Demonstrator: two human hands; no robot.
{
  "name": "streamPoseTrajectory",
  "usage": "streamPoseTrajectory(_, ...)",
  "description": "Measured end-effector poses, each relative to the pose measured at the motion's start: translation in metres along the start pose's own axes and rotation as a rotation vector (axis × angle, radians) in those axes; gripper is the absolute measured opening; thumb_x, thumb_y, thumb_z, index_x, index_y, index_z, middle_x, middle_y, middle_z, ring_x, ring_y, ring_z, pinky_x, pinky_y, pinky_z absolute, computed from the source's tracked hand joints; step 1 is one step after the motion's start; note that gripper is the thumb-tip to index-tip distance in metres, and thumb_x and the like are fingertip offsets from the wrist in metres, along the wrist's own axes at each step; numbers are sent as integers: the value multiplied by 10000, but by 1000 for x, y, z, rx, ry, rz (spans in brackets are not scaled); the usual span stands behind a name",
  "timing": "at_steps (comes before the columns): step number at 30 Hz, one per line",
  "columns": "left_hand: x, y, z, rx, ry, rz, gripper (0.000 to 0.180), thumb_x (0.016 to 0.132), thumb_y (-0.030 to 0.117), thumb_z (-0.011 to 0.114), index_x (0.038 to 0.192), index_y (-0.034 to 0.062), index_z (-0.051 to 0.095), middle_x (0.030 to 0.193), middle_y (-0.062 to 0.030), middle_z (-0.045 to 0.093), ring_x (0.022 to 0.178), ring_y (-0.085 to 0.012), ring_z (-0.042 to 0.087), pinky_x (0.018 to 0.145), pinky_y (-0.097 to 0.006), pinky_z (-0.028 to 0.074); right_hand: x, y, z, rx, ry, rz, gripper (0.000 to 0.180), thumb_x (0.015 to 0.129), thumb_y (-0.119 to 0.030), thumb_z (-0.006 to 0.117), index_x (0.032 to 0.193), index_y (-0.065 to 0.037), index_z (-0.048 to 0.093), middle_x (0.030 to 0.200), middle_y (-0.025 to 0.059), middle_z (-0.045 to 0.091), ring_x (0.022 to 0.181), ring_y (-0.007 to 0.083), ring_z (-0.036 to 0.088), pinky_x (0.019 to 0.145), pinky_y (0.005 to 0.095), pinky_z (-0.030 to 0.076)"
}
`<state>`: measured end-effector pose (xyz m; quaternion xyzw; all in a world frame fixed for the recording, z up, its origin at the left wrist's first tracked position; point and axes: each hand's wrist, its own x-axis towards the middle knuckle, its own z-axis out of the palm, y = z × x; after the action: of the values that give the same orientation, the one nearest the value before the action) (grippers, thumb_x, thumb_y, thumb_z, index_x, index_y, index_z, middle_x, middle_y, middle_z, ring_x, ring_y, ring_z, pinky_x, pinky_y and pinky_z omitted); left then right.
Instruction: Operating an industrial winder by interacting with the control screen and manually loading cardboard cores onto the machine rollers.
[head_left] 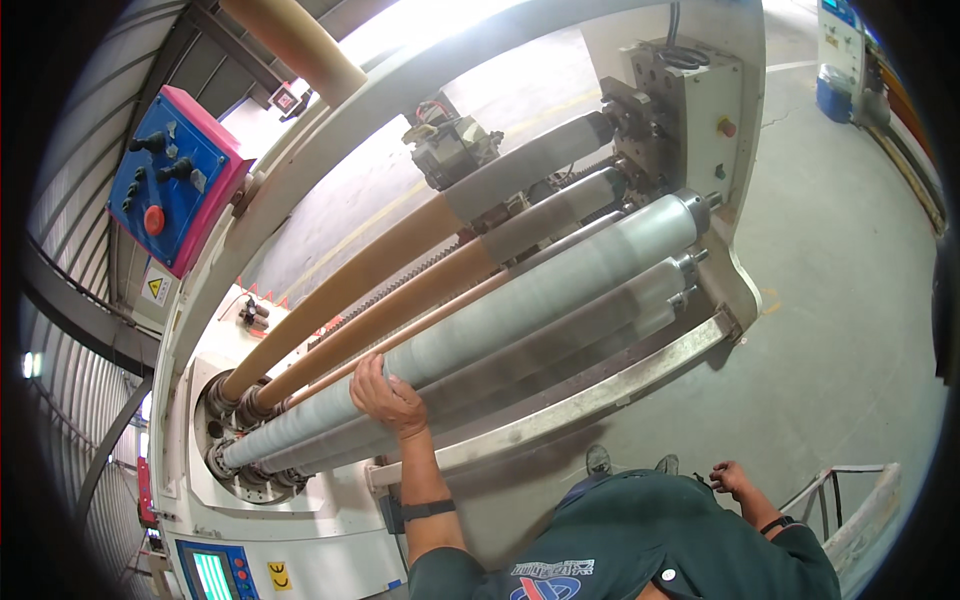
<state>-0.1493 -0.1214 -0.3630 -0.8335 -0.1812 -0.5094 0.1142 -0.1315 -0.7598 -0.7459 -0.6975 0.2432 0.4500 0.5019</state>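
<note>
Resting left hand [388,396] cupped open over pale roller [520,308] mid-frame, presumably to steady it; holding right hand [733,479] half-curled at lower right, cannot tell whether empty.

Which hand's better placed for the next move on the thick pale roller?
Likely the left hand: it rests on the thick pale roller, its forearm reaching over the rail. The right hand is beside the torso, away from the roller.
</note>
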Motion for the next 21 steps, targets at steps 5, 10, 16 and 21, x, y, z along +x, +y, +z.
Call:
streamPoseTrajectory(5,0,-1,0,-2,-7,-3,359,927,252,414,1102,23,628,1173,-131,639,1139,-327,566,1048,-494,334,9,1,4,-16,-7,9,376,819,-71,715,1158,-3,566,886,123,675,683,227,680,573,341,543)
streamPoseTrajectory(10,3,1,-1,-19,-26,0,353,924,245,428,1099,7,622,1154,-152,634,1120,-345,570,1029,-501,355,8,-7,11,-36,-21,29,367,820,-72,718,1147,-4,566,884,127,676,683,237,683,567,336,541)
streamPoseTrajectory(16,4,-2,-1,-43,-3,16,341,947,250,435,1099,12,626,1142,-154,646,1091,-354,585,996,-485,381,19,-39,30,-58,-61,50,348,813,-58,722,1123,0,576,869,134,674,680,239,682,557,330,541)
streamPoseTrajectory(21,0,-12,-2,-109,26,-6,325,924,268,485,1089,25,625,1151,-167,646,1098,-373,592,987,-506,395,73,-50,47,-117,-213,-43,302,839,-110,706,1107,-12,607,817,103,666,624,191,638,511,331,525)
